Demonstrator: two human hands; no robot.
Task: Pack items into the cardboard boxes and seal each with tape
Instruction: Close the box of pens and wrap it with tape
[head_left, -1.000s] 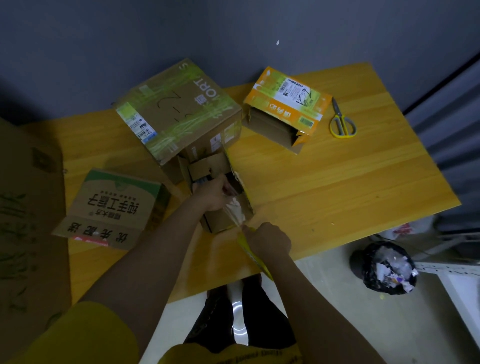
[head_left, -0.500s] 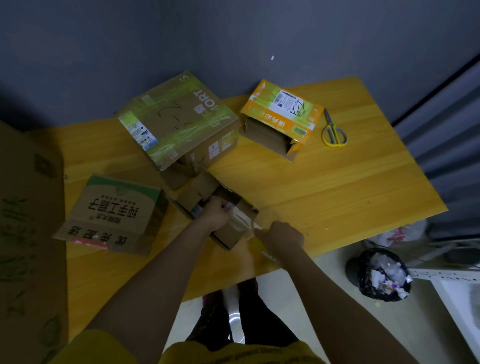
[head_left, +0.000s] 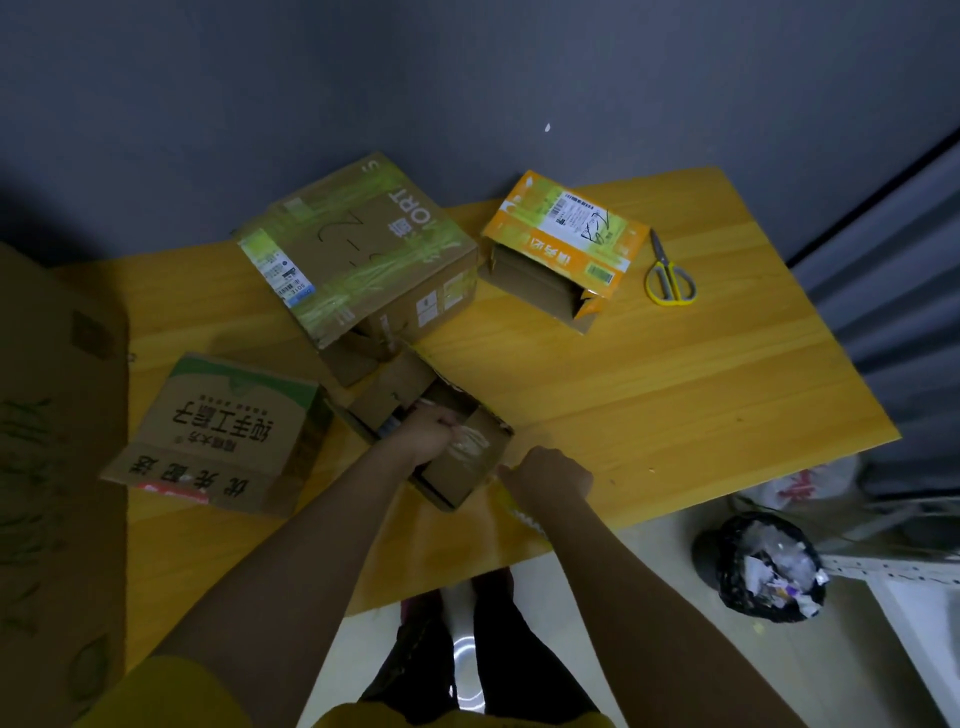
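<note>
Yellow table (head_left: 675, 395), both hands curled: left hand (head_left: 428, 434) gripping small box (head_left: 457, 467), right hand (head_left: 550, 475) pinching its flap.

My yellow wooden table (head_left: 675, 395) carries a brown cardboard box with green streaks (head_left: 358, 260), an orange-and-green printed carton (head_left: 566, 234), and yellow-handled scissors (head_left: 669, 275).

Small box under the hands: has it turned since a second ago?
Yes. The small box has turned, its long side now slanted against the table edge and its far end nearer the big taped box.
</note>
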